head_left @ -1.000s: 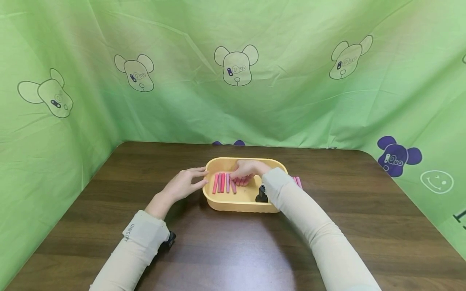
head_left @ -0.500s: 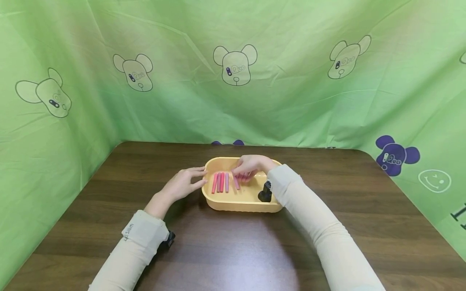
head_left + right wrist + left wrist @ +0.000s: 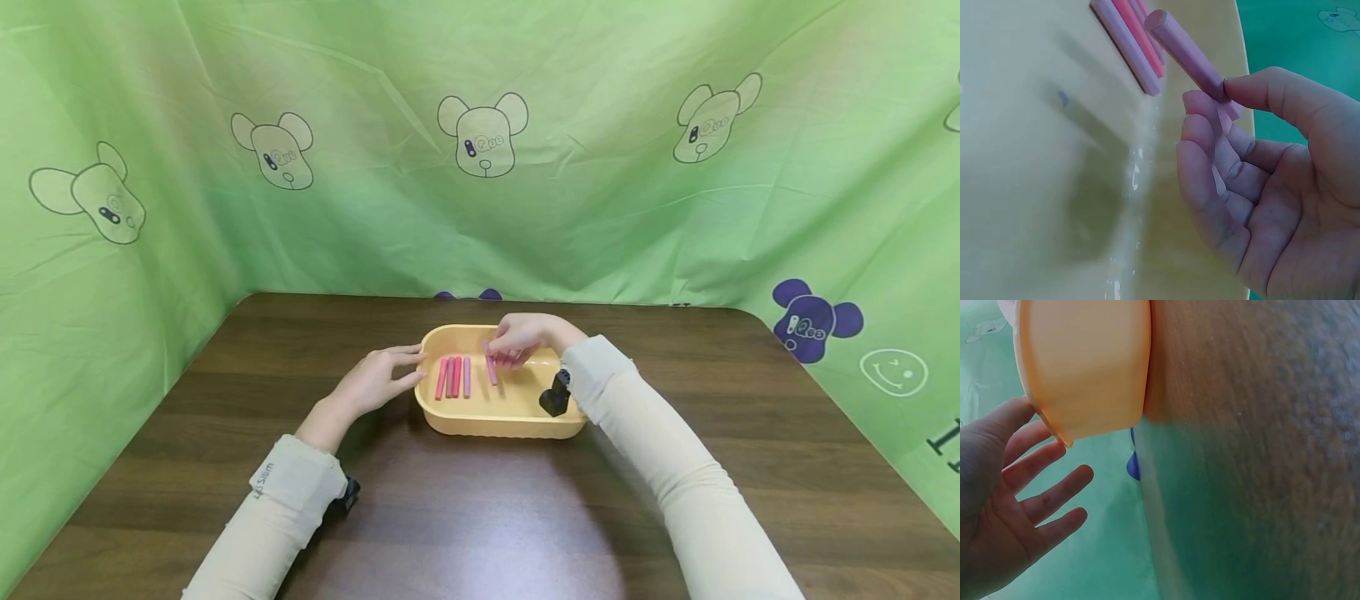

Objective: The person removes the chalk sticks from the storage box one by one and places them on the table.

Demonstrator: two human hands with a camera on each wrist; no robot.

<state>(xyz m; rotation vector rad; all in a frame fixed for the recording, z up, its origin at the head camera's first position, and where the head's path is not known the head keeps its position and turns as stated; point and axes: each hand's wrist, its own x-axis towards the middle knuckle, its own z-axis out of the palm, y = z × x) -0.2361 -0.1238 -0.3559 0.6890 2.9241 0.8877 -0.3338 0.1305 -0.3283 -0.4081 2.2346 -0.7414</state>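
My right hand (image 3: 525,335) pinches a light purple chalk stick (image 3: 1188,53) between thumb and fingertips, raised above the floor of a yellow oblong tub (image 3: 502,427). The stick is tilted and its far end points away from the palm in the right wrist view. Several pink and purple chalk sticks (image 3: 456,377) lie side by side at the left end inside the tub. At the tub's left rim, my left hand (image 3: 375,383) rests its thumb and fingertips, with the fingers spread and nearly straight in the left wrist view.
The tub stands on a dark wooden table (image 3: 465,517). A green cloth (image 3: 570,225) with printed bear heads hangs behind and at both sides. A black wrist camera (image 3: 557,395) on the right sleeve hangs over the tub's right part.
My right hand has moved to the right and up, lifting the purple chalk stick away from the row. The left hand has stayed at the rim.
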